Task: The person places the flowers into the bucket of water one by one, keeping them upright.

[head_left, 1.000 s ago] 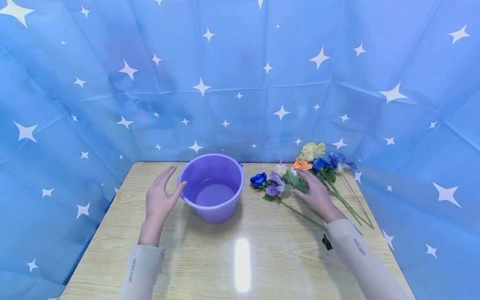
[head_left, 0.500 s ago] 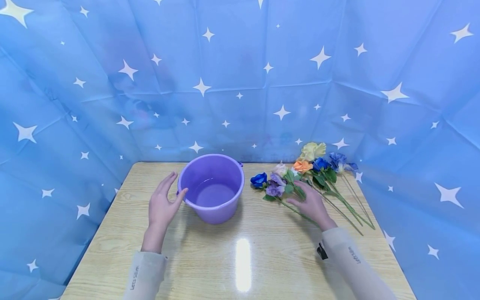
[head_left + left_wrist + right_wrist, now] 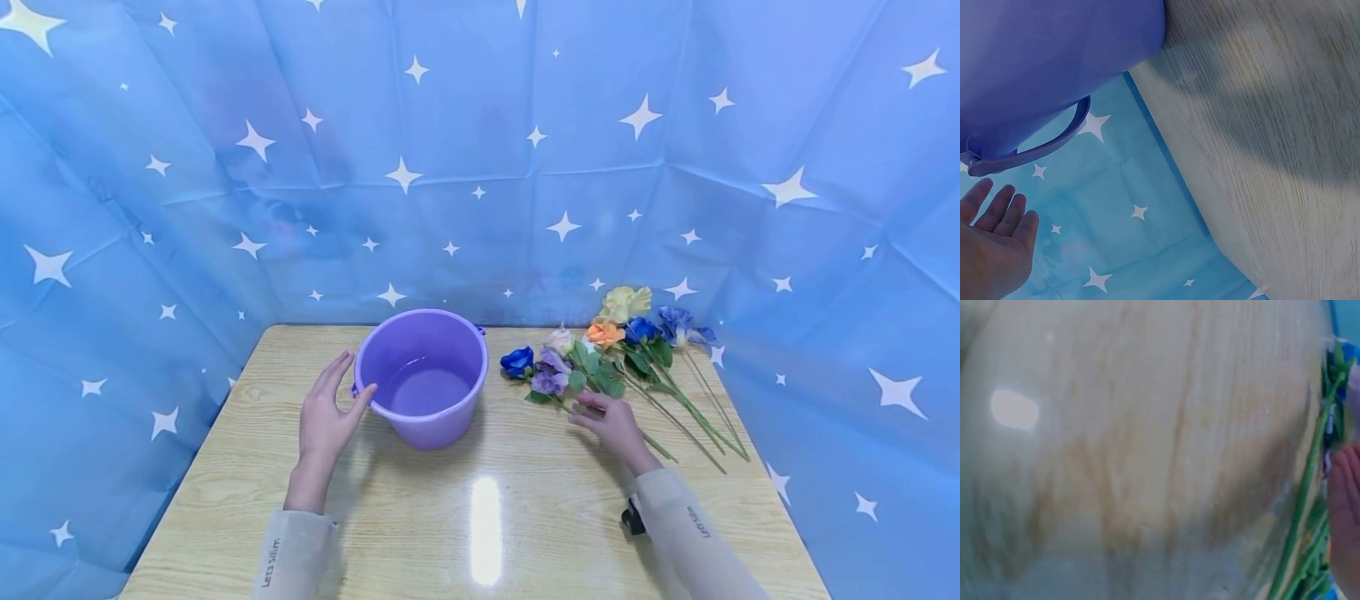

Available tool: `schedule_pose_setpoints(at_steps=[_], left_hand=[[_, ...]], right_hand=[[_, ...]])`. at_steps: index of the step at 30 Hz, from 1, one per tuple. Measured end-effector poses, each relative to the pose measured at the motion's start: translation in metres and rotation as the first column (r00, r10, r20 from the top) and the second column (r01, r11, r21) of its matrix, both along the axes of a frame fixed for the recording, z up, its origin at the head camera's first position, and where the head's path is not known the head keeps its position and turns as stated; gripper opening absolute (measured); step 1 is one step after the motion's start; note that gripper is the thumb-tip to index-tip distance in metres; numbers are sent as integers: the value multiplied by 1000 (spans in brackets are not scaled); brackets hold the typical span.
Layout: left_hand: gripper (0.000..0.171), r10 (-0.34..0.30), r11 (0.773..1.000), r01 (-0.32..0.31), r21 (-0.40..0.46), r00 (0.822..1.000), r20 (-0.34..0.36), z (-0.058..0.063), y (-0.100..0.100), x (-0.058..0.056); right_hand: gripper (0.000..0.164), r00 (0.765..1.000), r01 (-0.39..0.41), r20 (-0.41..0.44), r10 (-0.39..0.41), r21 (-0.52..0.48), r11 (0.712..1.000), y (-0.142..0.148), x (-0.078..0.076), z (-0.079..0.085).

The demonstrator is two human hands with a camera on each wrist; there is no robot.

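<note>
A purple bucket (image 3: 433, 430) stands upright toward the back of the table, left of centre. My left hand (image 3: 322, 425) is at its left side, fingers extended and thumb tip right at the rim. In the left wrist view, the fingers lie just below the bucket's handle (image 3: 1044, 153). Over the stems of the flowers on the right hovers my right hand (image 3: 613, 427), thumb and fingers apart around a green stem. The purple flower (image 3: 550, 381) lies just beyond its fingertips. In the right wrist view, green stems (image 3: 1302, 494) run beside the partly cropped hand.
A blue rose (image 3: 517, 361), an orange flower (image 3: 604, 333), a pale yellow flower (image 3: 626, 303) and several other blooms lie at the back right of the wooden table (image 3: 420, 533). A blue star-patterned cloth (image 3: 480, 125) rises behind and at both sides.
My right hand has come toward me and slightly left, from above the leaves down to the stems. My left hand has moved slightly toward me and right, beside the rim.
</note>
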State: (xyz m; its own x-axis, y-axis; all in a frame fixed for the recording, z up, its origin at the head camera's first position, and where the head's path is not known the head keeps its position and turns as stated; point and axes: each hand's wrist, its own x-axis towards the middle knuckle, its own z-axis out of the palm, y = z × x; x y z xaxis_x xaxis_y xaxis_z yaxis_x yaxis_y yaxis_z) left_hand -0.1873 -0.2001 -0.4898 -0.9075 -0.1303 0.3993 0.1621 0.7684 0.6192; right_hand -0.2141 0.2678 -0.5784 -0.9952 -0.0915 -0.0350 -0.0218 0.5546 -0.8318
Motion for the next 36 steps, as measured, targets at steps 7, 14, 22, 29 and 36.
schedule_pose_setpoints(at_steps=[7,14,22,29,36], left_hand=[[67,1,1000,-1,20,1000,-28,-1,0,0],[66,17,998,-15,59,999,-32,-4,-1,1],[64,6,997,-4,74,999,-31,-3,1,0],[64,6,997,-4,74,999,-33,-4,2,-2],[63,5,997,-2,74,999,-51,-2,3,0]], right_hand=[[40,1000,19,6,-19,-7,1000,4,-3,-19],[23,994,43,-100,-33,93,995,-6,-10,-27],[9,992,95,-98,-78,179,979,-12,-15,-20],[5,997,60,-69,-46,204,977,-11,-17,-13],[4,999,19,-45,-11,178,984,-13,-12,-13]])
